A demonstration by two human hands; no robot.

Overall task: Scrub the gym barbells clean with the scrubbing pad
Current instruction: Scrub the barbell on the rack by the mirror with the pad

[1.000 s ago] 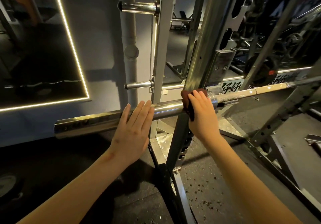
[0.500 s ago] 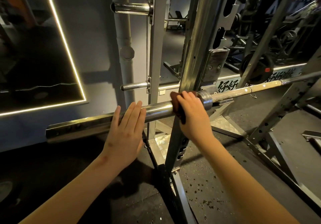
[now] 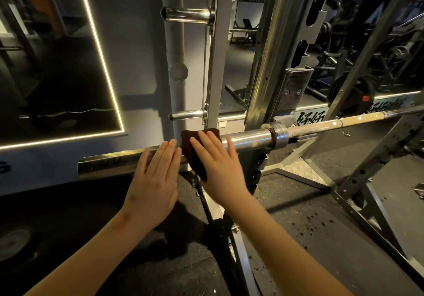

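Pressing the scrubbing pad (image 3: pixel 193 155) on the barbell (image 3: pixel 249 137) with near-straight fingers (image 3: pixel 207 140), the right hand (image 3: pixel 219 169) should wrap it tighter; the flat, empty left hand (image 3: pixel 154 178) braces the bar.

Pressing dark scrubbing pad (image 3: pixel 193 158) onto barbell sleeve (image 3: pixel 249 137) w/ R hand (image 3: pixel 219 171), resting flat L hand (image 3: pixel 153 181) on sleeve just beside pad

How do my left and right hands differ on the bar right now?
The left hand lies bare on the sleeve; the right hand presses the pad against it. The left hand sits nearer the sleeve's open end, the right hand nearer the collar. Both lie flat, fingers straight.
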